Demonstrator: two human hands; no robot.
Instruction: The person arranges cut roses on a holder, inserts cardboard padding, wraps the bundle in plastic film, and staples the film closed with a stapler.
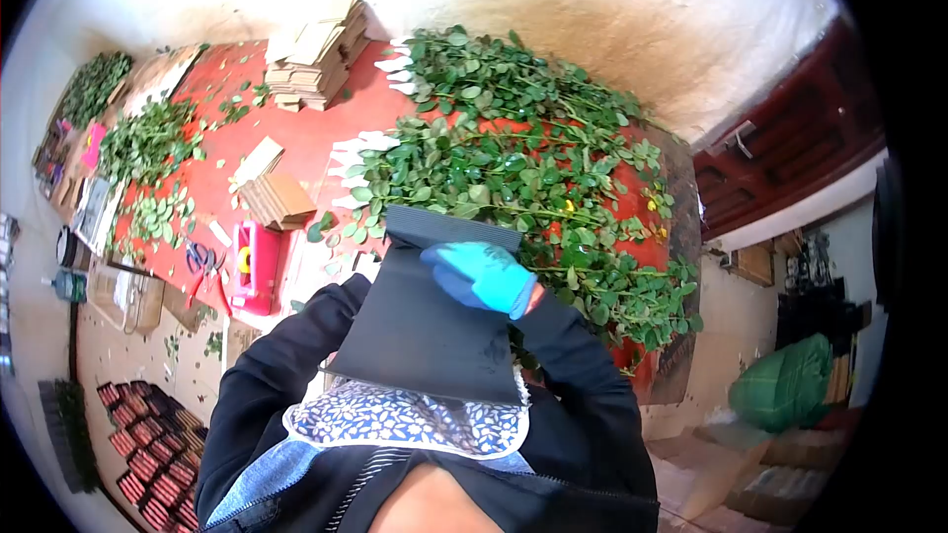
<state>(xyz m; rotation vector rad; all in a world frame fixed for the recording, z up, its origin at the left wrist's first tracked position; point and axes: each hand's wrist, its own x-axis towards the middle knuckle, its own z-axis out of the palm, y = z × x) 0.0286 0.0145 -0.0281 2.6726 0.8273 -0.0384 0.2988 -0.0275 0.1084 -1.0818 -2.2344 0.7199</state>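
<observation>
A black sheet (425, 326) with a ribbed strip (449, 229) along its far edge lies in front of my chest, over the near edge of the red table. My right hand (481, 278), in a blue glove, rests on the sheet's upper right part, just below the ribbed strip. Its fingers look pressed together and point left; whether they grip the sheet's material is hidden. My left hand is out of sight; the left sleeve (296, 336) ends behind the sheet's left edge. Leafy green stems (494, 173) with white-wrapped ends (360, 163) lie just beyond.
On the red table (232, 153) are stacked cardboard pieces (311, 64), smaller cardboard pieces (276, 199), a pink tape dispenser (255, 266), scissors (202, 259) and loose leaves. A clear bin (126, 296) stands left. A green bundle (782, 383) lies right, below a dark red door (800, 128).
</observation>
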